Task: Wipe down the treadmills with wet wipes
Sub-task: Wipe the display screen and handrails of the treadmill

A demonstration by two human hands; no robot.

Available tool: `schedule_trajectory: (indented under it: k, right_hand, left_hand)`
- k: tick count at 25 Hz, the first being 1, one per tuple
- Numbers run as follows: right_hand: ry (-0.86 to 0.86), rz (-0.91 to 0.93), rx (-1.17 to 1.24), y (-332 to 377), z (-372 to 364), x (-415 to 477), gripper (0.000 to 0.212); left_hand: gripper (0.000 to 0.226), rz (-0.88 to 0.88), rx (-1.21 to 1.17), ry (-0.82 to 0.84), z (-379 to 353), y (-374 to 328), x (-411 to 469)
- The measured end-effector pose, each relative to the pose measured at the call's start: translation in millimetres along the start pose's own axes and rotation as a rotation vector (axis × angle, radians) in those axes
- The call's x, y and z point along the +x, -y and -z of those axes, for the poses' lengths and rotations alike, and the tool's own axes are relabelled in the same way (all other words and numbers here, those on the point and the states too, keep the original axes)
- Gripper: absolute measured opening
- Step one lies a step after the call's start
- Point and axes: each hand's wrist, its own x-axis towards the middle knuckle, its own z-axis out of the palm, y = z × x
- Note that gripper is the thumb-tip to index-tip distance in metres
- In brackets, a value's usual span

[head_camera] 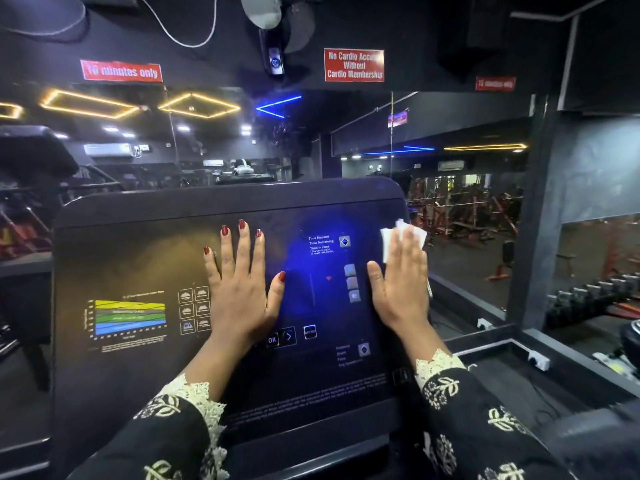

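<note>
One treadmill console (138,258) is filling the middle of the view, and two hands are lying on its dark, sloping face. The left hand (239,292) is resting flat near the centre with its fingers straight and spread, holding nothing. The right hand (401,289) is pressing flat, fingers straight and together, on a single white wet wipe (389,239) at the console's upper right edge; the wipe is showing past the fingertips and is partly hidden under them. Both wrists are wearing dark sleeves (485,420) with pale floral print and lace cuffs. On the panel one coloured band chart (130,318) is glowing at the left, six small square icons (194,310) are sitting beside it, and an OK button (272,339) is showing just below the left palm, which is covering part of the display. Three red signs (354,65) are hanging on the black wall above. A wall mirror (467,202) behind the console is reflecting red gym machines, yellow and blue light strips and ceiling spots. A row of dumbbells (588,299) is standing at the right.
</note>
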Motion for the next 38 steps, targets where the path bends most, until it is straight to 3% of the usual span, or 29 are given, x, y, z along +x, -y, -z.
schedule_trajectory:
  k: [2, 3, 6, 7, 9, 11, 13, 17, 18, 19, 22, 23, 24, 27, 28, 32, 33, 38]
  right_hand:
    - [0.008, -0.152, 0.045, 16, -2, -8, 0.084]
    - [0.035, -0.078, 0.054, 30, -3, -15, 0.086]
    - [0.136, 0.402, -0.049, 48, -3, -33, 0.081]
    - [0.14, 0.469, -0.081, 45, -3, -31, 0.078]
    - [0.113, 0.342, -0.053, 41, -2, -19, 0.077]
    - [0.072, 0.048, 0.064, 49, -3, -11, 0.08]
    - [0.072, 0.005, 0.052, 69, -6, -15, 0.084]
    - [0.142, 0.629, -0.083, 80, -9, -23, 0.079]
    - [0.129, 0.661, -0.094, 75, -8, -17, 0.078]
    - [0.108, 0.585, -0.075, 72, -7, -9, 0.078]
    - [0.049, 0.058, 0.077, 89, -9, 2, 0.082]
    - [0.05, 0.016, 0.07, 102, -11, 0, 0.085]
    - [0.06, 0.091, 0.042, 113, -13, -3, 0.086]
    - [0.105, 0.543, -0.048, 119, -11, -1, 0.081]
    - [0.094, 0.563, -0.047, 117, -10, 6, 0.078]
    - [0.005, 0.117, 0.06, 136, -13, 25, 0.082]
    - [0.009, 0.098, 0.053, 150, -15, 21, 0.085]
    - [0.097, 0.682, -0.074, 171, -22, -7, 0.084]
  left_hand:
    - [0.071, -0.029, -0.044, -0.013, 0, 1, -6]
    - [0.071, -0.043, -0.077, -0.023, 0, 1, -8]
    - [0.067, -0.088, -0.167, -0.053, 1, 1, -15]
    - [0.066, -0.095, -0.195, -0.058, 1, 2, -17]
    - [0.065, -0.088, -0.25, -0.051, 4, 4, -23]
    - [0.065, -0.079, -0.283, -0.033, 7, 8, -30]
    - [0.066, -0.068, -0.272, -0.018, 10, 16, -37]
    - [0.067, -0.026, -0.191, -0.011, 17, 38, -47]
    - [0.067, -0.013, -0.164, -0.009, 18, 44, -50]
    - [0.068, 0.001, -0.141, -0.007, 20, 49, -52]
    - [0.068, 0.048, -0.102, 0.011, 24, 62, -59]
    - [0.068, 0.06, -0.092, 0.018, 25, 66, -62]
    - [0.068, 0.069, -0.079, 0.023, 26, 70, -63]
    - [0.068, 0.095, -0.041, 0.028, 30, 81, -67]
    - [0.068, 0.106, -0.035, 0.028, 31, 85, -67]
    - [0.069, 0.147, -0.022, 0.025, 34, 96, -68]
    - [0.068, 0.155, -0.02, 0.023, 34, 99, -68]
    - [0.066, 0.117, 0.005, 0.022, 29, 114, -75]
